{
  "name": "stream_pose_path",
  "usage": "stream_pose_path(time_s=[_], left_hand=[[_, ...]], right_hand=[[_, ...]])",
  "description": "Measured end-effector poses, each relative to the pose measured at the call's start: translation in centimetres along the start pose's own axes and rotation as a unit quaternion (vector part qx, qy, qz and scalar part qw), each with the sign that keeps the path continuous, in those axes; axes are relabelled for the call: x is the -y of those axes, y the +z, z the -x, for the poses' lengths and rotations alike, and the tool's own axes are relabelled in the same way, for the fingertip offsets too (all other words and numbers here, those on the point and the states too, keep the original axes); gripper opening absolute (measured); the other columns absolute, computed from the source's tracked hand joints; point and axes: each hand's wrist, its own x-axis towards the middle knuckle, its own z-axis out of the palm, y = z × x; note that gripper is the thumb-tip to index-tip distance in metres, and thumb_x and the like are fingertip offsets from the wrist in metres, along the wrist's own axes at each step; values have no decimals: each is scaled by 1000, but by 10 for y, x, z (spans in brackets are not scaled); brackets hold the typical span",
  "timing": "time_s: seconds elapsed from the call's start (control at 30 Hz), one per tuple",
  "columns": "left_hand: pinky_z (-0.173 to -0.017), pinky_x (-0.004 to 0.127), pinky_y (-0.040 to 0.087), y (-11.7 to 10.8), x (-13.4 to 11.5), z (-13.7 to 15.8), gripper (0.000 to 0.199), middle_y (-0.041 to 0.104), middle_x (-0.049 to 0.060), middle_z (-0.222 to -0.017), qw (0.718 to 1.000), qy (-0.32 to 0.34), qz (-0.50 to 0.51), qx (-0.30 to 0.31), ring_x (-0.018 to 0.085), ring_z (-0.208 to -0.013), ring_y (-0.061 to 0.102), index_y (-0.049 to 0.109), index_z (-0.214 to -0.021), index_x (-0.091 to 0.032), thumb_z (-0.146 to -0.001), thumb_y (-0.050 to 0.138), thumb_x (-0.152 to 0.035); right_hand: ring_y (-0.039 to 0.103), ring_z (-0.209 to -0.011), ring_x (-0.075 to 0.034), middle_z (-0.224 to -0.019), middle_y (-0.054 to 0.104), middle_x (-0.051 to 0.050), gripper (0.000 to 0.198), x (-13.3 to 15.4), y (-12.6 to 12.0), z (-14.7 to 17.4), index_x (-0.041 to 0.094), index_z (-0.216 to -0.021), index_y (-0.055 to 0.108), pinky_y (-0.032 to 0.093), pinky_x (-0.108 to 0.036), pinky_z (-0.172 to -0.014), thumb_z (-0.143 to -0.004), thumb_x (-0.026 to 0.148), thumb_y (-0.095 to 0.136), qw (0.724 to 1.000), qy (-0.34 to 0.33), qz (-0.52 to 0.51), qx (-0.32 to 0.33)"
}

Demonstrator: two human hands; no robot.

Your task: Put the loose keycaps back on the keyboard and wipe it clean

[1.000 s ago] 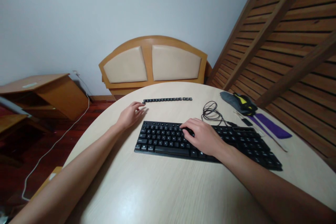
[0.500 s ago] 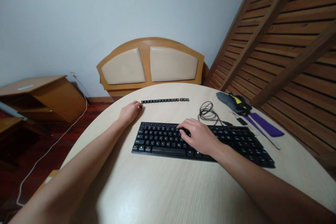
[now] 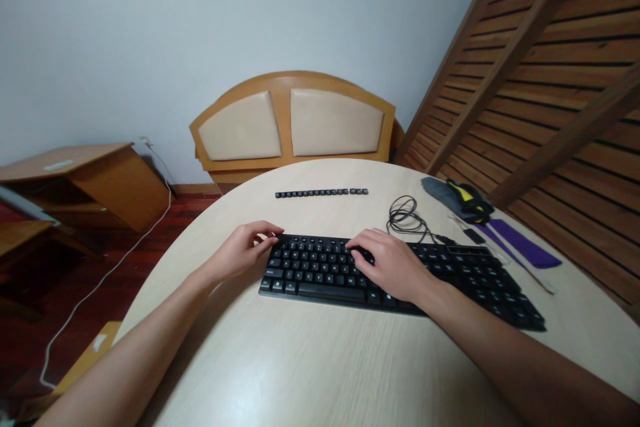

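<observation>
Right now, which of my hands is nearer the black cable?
Right. Your right hand is over the keyboard, on the near side of the cable; your left hand is farther off, at the keyboard's back left corner.

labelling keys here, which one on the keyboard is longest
The space bar, in the near row of the keyboard; other visible keys are far shorter.

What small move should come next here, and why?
Probably the left hand should press gently down at the keyboard's far left corner: its fingertips are right there, and the right hand lies on the keys, perhaps steadying them. Whether the fingertips pinch anything is too small to tell.
</observation>
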Motion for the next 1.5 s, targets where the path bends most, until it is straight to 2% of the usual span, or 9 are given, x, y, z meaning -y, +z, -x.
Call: stream_pose_path(time_s=[0.13, 0.3, 0.63, 0.83, 1.03, 1.13, 1.37, 1.5], left_hand=[[-73, 30, 56, -6, -3, -1, 23, 73, 7, -105, 998, 30, -4, 51, 20, -90, 68, 71, -105, -20, -95, 54, -33], [-75, 30, 55, -11, 3, 0, 22, 72, 7, -106, 996, 55, -19, 70, 20, -93, 68, 72, -105, -21, -96, 53, -29], [-81, 34, 56, -14, 13, 1, 21, 73, 7, -105, 996, 19, 4, 82, 21, -95, 69, 71, -106, -20, -94, 56, -30], [-89, 36, 54, -17, 12, -1, 22, 72, 8, -107, 989, 106, -39, 97, 19, -97, 67, 71, -108, -20, -97, 53, -24], [-85, 33, 54, -19, 0, -1, 27, 69, 9, -108, 981, 133, -84, 110, 19, -95, 67, 73, -109, -20, -98, 48, -20], [-82, 32, 53, -18, -3, -1, 28, 69, 9, -106, 982, 127, -90, 111, 19, -92, 67, 73, -108, -19, -99, 47, -22], [-76, 30, 54, -19, 4, -3, 23, 75, 7, -94, 992, 53, -69, 90, 20, -84, 69, 75, -100, -19, -94, 57, -32], [-81, 32, 55, -19, 11, -4, 24, 75, 8, -98, 992, 57, -34, 103, 20, -88, 70, 74, -96, -19, -94, 57, -36]], right_hand=[[65, -94, -23, -98, 72, -6, 17, 1, 0, 0, 21, -100, 68, 51, -40, -87, -94, 18, 52, 1000, 4, 1, 6], [65, -95, -23, -98, 72, -6, 17, 0, 0, 1, 21, -100, 68, 51, -40, -87, -94, 19, 53, 1000, 8, 3, 8], [65, -94, -23, -98, 72, -6, 18, 1, -1, -1, 21, -100, 69, 52, -38, -85, -93, 18, 53, 1000, 9, 2, 7], [65, -93, -23, -97, 72, -6, 17, 1, 0, 0, 20, -99, 69, 51, -39, -85, -93, 19, 53, 1000, 5, -1, 7], [65, -93, -23, -98, 72, -6, 17, 0, 0, 0, 20, -100, 68, 51, -39, -86, -93, 19, 52, 1000, 4, 0, 5], [65, -94, -23, -98, 72, -6, 17, 0, 0, 0, 21, -100, 68, 51, -39, -86, -93, 19, 52, 1000, 4, 2, 5], [65, -94, -23, -97, 72, -5, 16, 0, 0, -1, 21, -99, 68, 51, -39, -86, -93, 18, 53, 1000, 2, 2, 0], [66, -94, -23, -97, 72, -5, 17, 0, 0, -1, 21, -99, 69, 51, -39, -86, -92, 18, 53, 1000, 3, 3, -1]])
